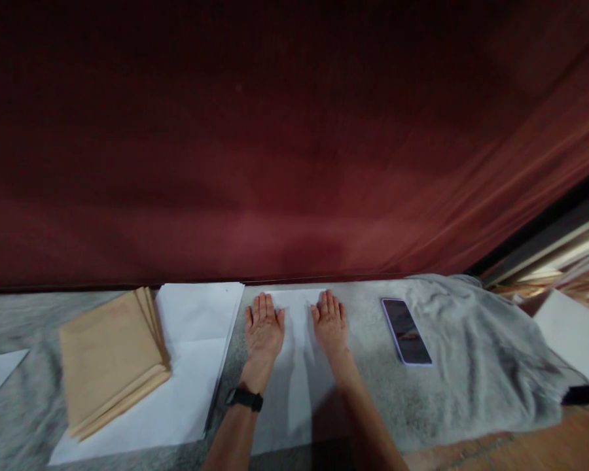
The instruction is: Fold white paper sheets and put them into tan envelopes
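A white sheet of paper [298, 366] lies lengthwise on the grey cloth in front of me. My left hand [265, 327] rests flat near the sheet's upper left edge, fingers stretched out and pointing away. On the upper right edge lies my right hand [330, 324], also flat with its fingers extended. Neither hand grips anything. A dark watch [245, 398] is strapped round my left wrist. Shadows from both arms fall across the lower part of the sheet.
Brown envelopes [110, 353] are stacked on a pile of white paper [196, 366] to the left. A phone [407, 332] lies on the grey cloth [481, 353] to the right. A dark red curtain-like surface [285, 163] rises behind. Another white corner [0, 371] shows far left.
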Demonstrator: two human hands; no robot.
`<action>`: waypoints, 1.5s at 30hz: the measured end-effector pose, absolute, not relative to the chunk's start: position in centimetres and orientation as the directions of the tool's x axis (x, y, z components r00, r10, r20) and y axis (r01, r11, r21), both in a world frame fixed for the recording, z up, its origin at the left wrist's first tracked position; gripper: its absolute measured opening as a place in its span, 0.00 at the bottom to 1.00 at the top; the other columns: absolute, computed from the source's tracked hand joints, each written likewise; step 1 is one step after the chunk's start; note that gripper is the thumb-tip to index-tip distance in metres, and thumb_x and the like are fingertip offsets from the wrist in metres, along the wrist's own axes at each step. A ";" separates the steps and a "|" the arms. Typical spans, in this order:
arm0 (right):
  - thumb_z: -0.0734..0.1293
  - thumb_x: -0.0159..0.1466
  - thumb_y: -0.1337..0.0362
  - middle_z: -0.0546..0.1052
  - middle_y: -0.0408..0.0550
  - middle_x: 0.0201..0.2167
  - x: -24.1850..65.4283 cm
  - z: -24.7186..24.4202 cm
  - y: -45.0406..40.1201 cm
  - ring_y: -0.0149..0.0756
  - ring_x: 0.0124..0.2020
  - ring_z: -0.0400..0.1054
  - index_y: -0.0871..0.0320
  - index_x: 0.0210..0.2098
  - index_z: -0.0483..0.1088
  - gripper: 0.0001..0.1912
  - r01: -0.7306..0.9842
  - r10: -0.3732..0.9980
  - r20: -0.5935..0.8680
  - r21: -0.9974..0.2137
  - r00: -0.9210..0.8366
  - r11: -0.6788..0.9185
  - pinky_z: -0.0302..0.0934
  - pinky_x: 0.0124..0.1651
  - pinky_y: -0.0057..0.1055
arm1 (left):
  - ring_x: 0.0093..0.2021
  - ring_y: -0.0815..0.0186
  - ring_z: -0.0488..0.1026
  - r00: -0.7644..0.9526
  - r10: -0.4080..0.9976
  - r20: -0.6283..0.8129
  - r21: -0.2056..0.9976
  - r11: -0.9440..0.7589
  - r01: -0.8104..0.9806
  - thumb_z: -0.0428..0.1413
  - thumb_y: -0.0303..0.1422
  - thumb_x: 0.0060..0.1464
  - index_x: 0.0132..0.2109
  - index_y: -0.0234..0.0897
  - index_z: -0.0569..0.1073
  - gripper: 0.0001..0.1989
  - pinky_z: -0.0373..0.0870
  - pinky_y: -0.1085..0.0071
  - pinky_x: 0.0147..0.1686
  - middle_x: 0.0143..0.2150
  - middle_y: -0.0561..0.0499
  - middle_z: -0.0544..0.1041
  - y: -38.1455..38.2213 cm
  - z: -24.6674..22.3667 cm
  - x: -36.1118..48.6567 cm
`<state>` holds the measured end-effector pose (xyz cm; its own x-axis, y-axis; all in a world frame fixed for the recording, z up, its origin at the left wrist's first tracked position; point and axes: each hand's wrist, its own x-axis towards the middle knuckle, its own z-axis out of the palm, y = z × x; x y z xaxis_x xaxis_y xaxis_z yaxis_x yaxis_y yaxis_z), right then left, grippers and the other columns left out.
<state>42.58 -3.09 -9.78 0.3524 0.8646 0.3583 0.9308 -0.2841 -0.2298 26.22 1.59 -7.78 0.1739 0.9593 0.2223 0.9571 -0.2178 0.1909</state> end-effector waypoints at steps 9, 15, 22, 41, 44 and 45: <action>0.48 0.77 0.58 0.59 0.56 0.72 41.0 -8.0 -5.1 0.46 0.73 0.53 0.61 0.72 0.57 0.28 0.957 0.930 0.300 -0.259 0.211 -0.133 0.48 0.72 0.50 | 0.75 0.55 0.54 0.511 0.837 0.195 0.162 -0.542 0.825 0.40 0.35 0.70 0.71 0.35 0.62 0.26 0.52 0.52 0.73 0.73 0.45 0.61 -1.1 -7.0 26.4; 0.51 0.77 0.60 0.60 0.54 0.72 39.5 -8.2 -6.8 0.47 0.74 0.51 0.59 0.70 0.60 0.26 0.974 0.964 0.261 -0.228 0.044 0.017 0.45 0.73 0.51 | 0.75 0.56 0.52 0.587 0.794 0.157 0.123 -0.606 0.786 0.39 0.34 0.71 0.72 0.40 0.61 0.26 0.49 0.50 0.73 0.74 0.49 0.59 -1.7 -7.5 25.5; 0.52 0.77 0.59 0.61 0.59 0.71 41.0 -7.9 -7.9 0.46 0.73 0.53 0.65 0.71 0.57 0.28 0.974 0.959 0.277 -0.228 0.064 0.001 0.47 0.73 0.49 | 0.75 0.58 0.51 0.493 0.862 0.118 0.153 -0.507 0.848 0.39 0.38 0.71 0.72 0.34 0.60 0.28 0.49 0.53 0.73 0.74 0.43 0.59 -1.6 -6.6 24.1; 0.61 0.71 0.43 0.62 0.52 0.71 35.3 -5.4 -18.8 0.39 0.72 0.55 0.58 0.72 0.55 0.38 0.670 0.772 0.190 -0.400 -0.606 0.625 0.45 0.75 0.40 | 0.76 0.64 0.48 0.679 0.734 0.002 0.260 -0.656 0.709 0.33 0.40 0.73 0.72 0.43 0.60 0.27 0.46 0.58 0.74 0.76 0.52 0.56 -1.1 -5.8 22.5; 0.61 0.72 0.44 0.65 0.49 0.70 35.1 -4.3 -19.2 0.37 0.71 0.57 0.55 0.70 0.61 0.34 0.564 0.704 0.150 -0.495 -0.694 0.661 0.46 0.74 0.38 | 0.76 0.64 0.48 0.664 0.748 0.022 0.248 -0.647 0.721 0.34 0.41 0.73 0.72 0.41 0.59 0.28 0.45 0.58 0.74 0.76 0.50 0.55 -1.5 -5.6 22.7; 0.59 0.73 0.45 0.70 0.47 0.67 35.2 -4.0 -19.2 0.34 0.69 0.61 0.54 0.67 0.65 0.30 0.513 0.685 0.168 -0.543 -0.709 0.665 0.49 0.73 0.35 | 0.76 0.64 0.48 0.658 0.752 0.041 0.243 -0.646 0.723 0.34 0.40 0.73 0.73 0.40 0.58 0.28 0.45 0.59 0.74 0.76 0.50 0.55 -1.8 -5.6 22.8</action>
<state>35.23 -19.19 -4.05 -0.7093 0.6845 0.1684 0.5128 0.6649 -0.5431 22.77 -1.77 -5.55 0.6583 0.7517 0.0408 0.7231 -0.6465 0.2431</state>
